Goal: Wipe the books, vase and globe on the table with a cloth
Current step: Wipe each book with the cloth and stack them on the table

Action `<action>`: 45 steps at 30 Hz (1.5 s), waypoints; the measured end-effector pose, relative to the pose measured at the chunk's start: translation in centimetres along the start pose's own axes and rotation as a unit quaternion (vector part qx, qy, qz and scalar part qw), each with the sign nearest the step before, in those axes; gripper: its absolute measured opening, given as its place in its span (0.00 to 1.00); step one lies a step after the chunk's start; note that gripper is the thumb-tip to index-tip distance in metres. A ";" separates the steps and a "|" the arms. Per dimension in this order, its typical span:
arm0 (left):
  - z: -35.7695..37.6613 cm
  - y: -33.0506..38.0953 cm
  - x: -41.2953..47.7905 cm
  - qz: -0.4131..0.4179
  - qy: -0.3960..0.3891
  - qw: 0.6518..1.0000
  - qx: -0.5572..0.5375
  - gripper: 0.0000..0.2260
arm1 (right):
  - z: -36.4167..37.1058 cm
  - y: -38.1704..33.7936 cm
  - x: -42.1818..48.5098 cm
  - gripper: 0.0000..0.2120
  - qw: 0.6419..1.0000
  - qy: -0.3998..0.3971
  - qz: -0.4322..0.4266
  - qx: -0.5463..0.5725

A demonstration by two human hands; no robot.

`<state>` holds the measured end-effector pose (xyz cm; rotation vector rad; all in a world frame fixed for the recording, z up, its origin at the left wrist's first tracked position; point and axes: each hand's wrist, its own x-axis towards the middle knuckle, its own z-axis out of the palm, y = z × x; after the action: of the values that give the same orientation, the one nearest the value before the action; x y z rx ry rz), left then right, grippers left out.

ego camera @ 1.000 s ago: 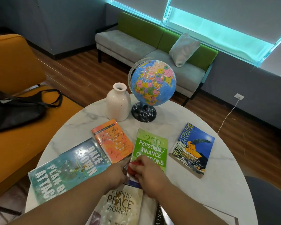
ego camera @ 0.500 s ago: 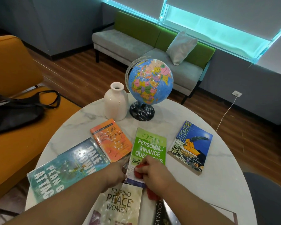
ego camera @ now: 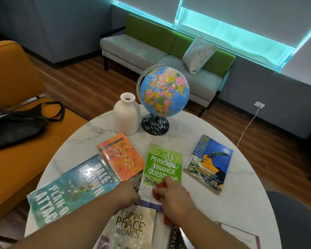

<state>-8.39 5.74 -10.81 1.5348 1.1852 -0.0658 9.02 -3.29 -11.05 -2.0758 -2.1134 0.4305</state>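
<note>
Cloth [ego camera: 167, 219], bunched in right hand [ego camera: 173, 197], rubs the near end of green book [ego camera: 162, 164]; left hand [ego camera: 127, 194] braces its left edge, grip unclear. Best to sweep flat toward its far end.

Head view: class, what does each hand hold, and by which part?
The right hand grips the red cloth, bunched under its palm on the green book. The left hand touches that book's lower left edge; its grip cannot be told.
</note>
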 end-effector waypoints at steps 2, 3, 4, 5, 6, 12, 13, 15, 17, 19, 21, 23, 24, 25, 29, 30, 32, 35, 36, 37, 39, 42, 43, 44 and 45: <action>0.3 0.9 -0.1 0.018 0.036 0.997 0.066 0.30 | 0.2 -0.2 -1.0 0.14 0.997 -0.040 -0.064 -0.002; 0.5 1.3 -0.1 0.022 0.045 0.995 0.087 0.29 | 0.3 0.4 -1.2 0.12 0.997 -0.046 -0.063 0.009; 0.6 1.7 -0.1 0.024 0.048 0.994 0.098 0.29 | 0.1 1.2 -1.2 0.09 0.998 -0.020 -0.054 0.003; 0.6 1.9 -0.1 0.024 0.049 0.993 0.106 0.29 | 0.3 2.6 -1.0 0.07 1.000 0.008 -0.005 -0.008; 0.5 2.0 -0.1 0.023 0.047 0.993 0.107 0.29 | -0.1 3.7 -1.0 0.06 0.999 0.013 0.036 -0.039; -0.1 1.1 -0.1 0.015 0.017 0.999 0.044 0.29 | -0.7 2.9 0.1 0.13 0.997 -0.036 0.068 0.019; -0.1 0.9 -0.1 0.013 0.017 0.999 0.035 0.29 | -0.9 3.3 0.2 0.13 0.996 -0.035 0.071 0.034; -0.1 0.7 0.0 0.014 0.016 0.999 0.030 0.28 | -1.2 4.1 1.2 0.12 0.993 -0.010 0.110 0.053; -0.1 0.7 0.0 0.014 0.015 0.999 0.028 0.28 | -1.3 4.0 2.4 0.13 0.986 0.018 0.156 0.053; -0.2 0.9 0.0 0.014 0.012 0.999 0.026 0.28 | -1.0 2.6 3.1 0.15 0.989 0.015 0.141 0.052; -0.2 0.9 0.0 0.019 0.012 0.999 0.029 0.29 | -0.3 1.2 3.3 0.15 0.991 -0.009 0.100 0.087; -0.1 0.8 0.1 0.021 0.012 0.999 0.031 0.29 | 0.0 0.6 3.7 0.14 0.991 -0.019 0.076 0.105; -0.2 0.9 0.1 0.022 0.012 0.999 0.032 0.29 | -0.3 0.7 4.2 0.13 0.987 -0.007 0.095 0.126; -0.2 0.8 0.1 0.021 0.012 0.999 0.032 0.29 | -0.3 0.8 4.6 0.13 0.984 0.010 0.119 0.134; -0.2 1.0 0.0 0.024 0.007 0.999 0.025 0.28 | 0.5 -0.2 4.5 0.09 0.975 0.062 0.151 0.148; -0.2 1.0 -0.1 0.024 0.006 0.999 0.025 0.28 | 0.7 -0.5 4.2 0.08 0.977 0.052 0.136 0.156; -0.3 1.1 0.0 0.020 0.008 0.999 0.027 0.28 | 0.7 -0.3 4.2 0.08 0.979 0.033 0.112 0.169; -0.2 1.2 0.0 0.015 0.006 1.000 0.020 0.28 | -0.1 0.0 5.4 0.07 0.971 0.055 0.145 0.184; -0.2 1.2 0.0 0.014 0.005 1.000 0.018 0.29 | -0.1 -0.3 5.5 0.08 0.970 0.064 0.150 0.183; -0.2 1.2 -0.1 0.015 0.005 1.000 0.018 0.29 | 0.0 -0.7 5.3 0.07 0.969 0.068 0.145 0.188; -0.3 1.2 -0.2 0.018 0.008 1.000 0.024 0.29 | 0.6 -1.3 4.2 0.05 0.967 0.049 0.129 0.213; -0.3 1.1 -0.1 0.017 0.011 1.000 0.024 0.29 | 0.5 -1.1 4.0 0.05 0.968 0.017 0.118 0.219; -0.3 1.2 -0.1 0.016 0.009 1.000 0.017 0.29 | 0.3 -0.9 4.7 0.04 0.965 0.030 0.133 0.226; -0.3 1.2 -0.1 0.016 0.007 1.000 0.011 0.29 | 0.1 -0.8 5.3 0.04 0.960 0.050 0.156 0.228; -0.2 1.3 -0.2 0.016 0.005 1.000 0.007 0.28 | 0.0 -0.8 5.8 0.05 0.953 0.071 0.178 0.235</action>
<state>-7.68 5.99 -9.72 1.5672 1.1708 -0.0445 8.08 2.52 -11.34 -2.1091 -1.3801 0.7220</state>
